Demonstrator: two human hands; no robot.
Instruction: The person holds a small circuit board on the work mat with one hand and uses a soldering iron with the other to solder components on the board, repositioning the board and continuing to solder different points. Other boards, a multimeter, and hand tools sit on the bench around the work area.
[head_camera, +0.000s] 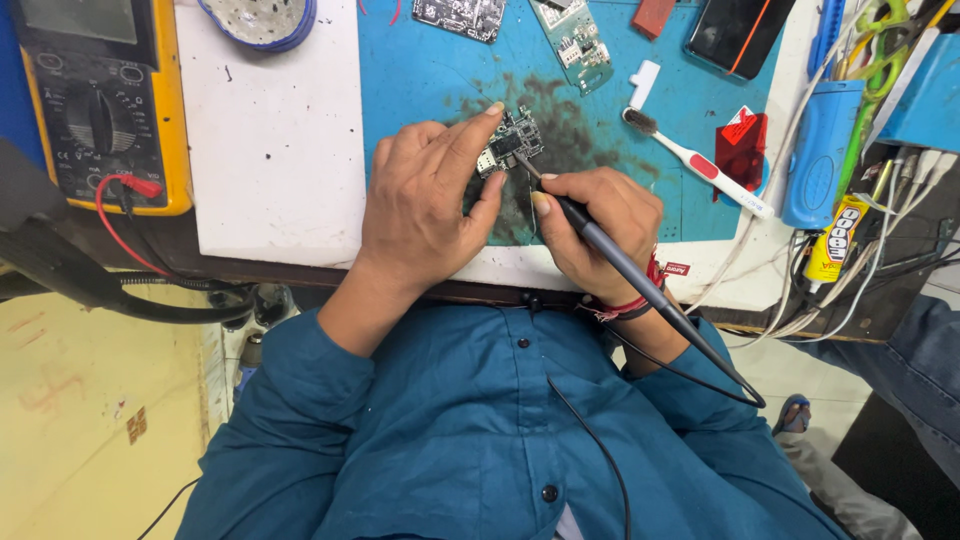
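Note:
A small dark circuit board (516, 140) lies on a stained blue work mat (420, 70). My left hand (425, 205) pins the board, index finger on its top edge and thumb at its lower left side. My right hand (600, 225) grips a slim grey soldering iron (625, 270) like a pen. Its metal tip touches the board's lower right edge. The iron's black cord runs back over my teal shirt.
A yellow multimeter (100, 100) with a red lead sits far left beside a white slab (270, 140). Two more circuit boards (575, 40), a black phone (735, 35), a toothbrush (695, 160), a red packet (742, 145), a blue tool (818, 150) and tangled cables lie around the mat.

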